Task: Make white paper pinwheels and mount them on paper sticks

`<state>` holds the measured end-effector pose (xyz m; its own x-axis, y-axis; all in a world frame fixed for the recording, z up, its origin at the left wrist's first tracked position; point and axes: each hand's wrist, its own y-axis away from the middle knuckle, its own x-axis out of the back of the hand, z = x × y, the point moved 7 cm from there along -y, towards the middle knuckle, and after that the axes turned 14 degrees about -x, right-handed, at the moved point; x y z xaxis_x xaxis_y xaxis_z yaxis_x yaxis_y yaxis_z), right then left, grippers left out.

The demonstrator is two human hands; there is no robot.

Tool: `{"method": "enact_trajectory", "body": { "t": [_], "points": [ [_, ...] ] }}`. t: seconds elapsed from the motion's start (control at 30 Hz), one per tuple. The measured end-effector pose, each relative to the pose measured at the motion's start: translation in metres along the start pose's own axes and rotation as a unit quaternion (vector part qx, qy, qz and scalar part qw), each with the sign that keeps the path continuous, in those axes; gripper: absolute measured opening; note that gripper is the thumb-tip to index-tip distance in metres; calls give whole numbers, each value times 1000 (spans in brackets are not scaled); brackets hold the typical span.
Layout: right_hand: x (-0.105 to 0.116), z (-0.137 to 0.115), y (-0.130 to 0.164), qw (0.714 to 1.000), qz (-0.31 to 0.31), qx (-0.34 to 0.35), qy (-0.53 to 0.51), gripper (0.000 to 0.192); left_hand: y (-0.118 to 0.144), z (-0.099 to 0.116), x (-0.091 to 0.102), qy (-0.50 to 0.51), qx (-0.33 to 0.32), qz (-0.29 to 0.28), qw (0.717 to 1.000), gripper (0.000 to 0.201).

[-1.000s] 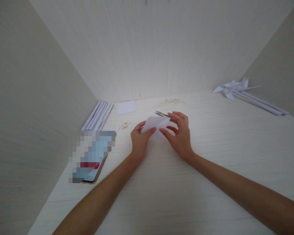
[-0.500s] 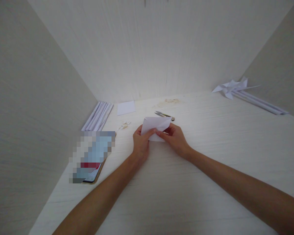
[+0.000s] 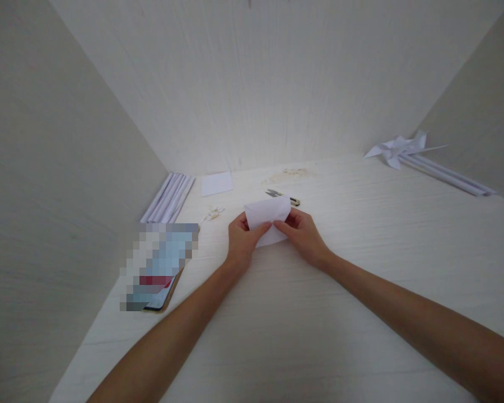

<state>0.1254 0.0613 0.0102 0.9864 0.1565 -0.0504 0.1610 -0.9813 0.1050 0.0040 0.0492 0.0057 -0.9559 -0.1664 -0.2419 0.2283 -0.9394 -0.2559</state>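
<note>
A folded sheet of white paper (image 3: 267, 219) sits between two bare hands, lifted slightly above a pale wood-grain desk (image 3: 319, 313). The left hand (image 3: 242, 242) pinches the sheet's left edge, thumb on top and fingers curled beneath. The right hand (image 3: 303, 235) pinches the right edge the same way, its thumb tip nearly meeting the left thumb over the middle of the sheet. Both hands are closed on the paper, and both forearms reach in from the lower edge of the view.

Just beyond the right hand, a small pair of thread snips (image 3: 282, 196) lies flat on the desk, partly hidden behind the top edge of the sheet. Beyond the left hand lies a small white paper square (image 3: 217, 183), with a few pale scraps (image 3: 213, 213) nearer. Farther to the left of the left hand, a bundle of rolled white paper sticks (image 3: 168, 197) rests against the side wall, and a blurred phone (image 3: 157, 267) lies flat nearer the person. Well apart to the right of the right hand, a white paper pinwheel (image 3: 397, 150) lies on long paper sticks (image 3: 445, 176) by the far wall.
</note>
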Motion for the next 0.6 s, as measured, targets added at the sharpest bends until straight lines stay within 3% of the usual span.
{"method": "enact_trajectory", "body": {
  "t": [0.2,0.3,0.47,0.6],
  "points": [
    [2,0,-1,998,14,5,62,11,-5,1,6,-42,-4,-9,999,30],
    [6,-1,-1,999,30,18,23,9,-6,0,5,-29,5,-10,1000,33],
    [10,0,-2,995,20,22,-96,23,-5,-5,3,-4,21,-30,999,33],
    [10,2,-4,994,9,18,-109,30,-7,-4,5,-2,30,-38,999,32]
  ]
}}
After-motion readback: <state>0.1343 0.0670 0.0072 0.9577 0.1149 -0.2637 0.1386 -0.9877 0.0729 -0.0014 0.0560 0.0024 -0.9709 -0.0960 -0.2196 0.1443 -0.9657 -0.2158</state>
